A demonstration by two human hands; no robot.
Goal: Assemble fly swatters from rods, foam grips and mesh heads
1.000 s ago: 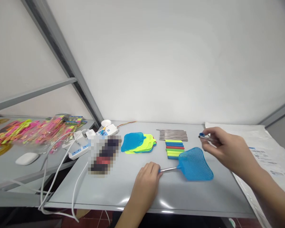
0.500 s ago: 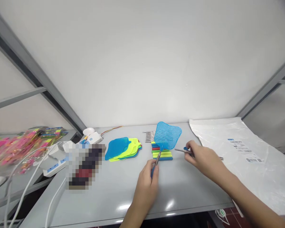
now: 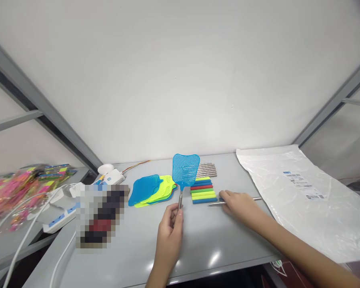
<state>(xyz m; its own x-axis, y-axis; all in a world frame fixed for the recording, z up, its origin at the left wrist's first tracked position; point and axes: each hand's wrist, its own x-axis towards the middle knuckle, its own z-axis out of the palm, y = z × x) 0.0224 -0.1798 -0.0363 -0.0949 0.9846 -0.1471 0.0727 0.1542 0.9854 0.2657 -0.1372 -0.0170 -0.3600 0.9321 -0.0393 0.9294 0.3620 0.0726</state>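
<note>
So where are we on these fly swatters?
Done: one blue fly swatter looks assembled, its mesh head on a metal handle, held upright in the left hand. In hand: the right hand lies over a steel rod with a blue end. Left: the stack of blue and yellow-green swatter heads, the steel rods at the back, and the stacked coloured grips.

White wall (image 3: 180, 80), grey metal shelf frame (image 3: 45, 116), pale grey tabletop (image 3: 216, 244)

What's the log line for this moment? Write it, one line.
left hand: grips blue fly swatter by handle, raised | right hand: on metal rod | nearby: stacked coloured strips
</note>
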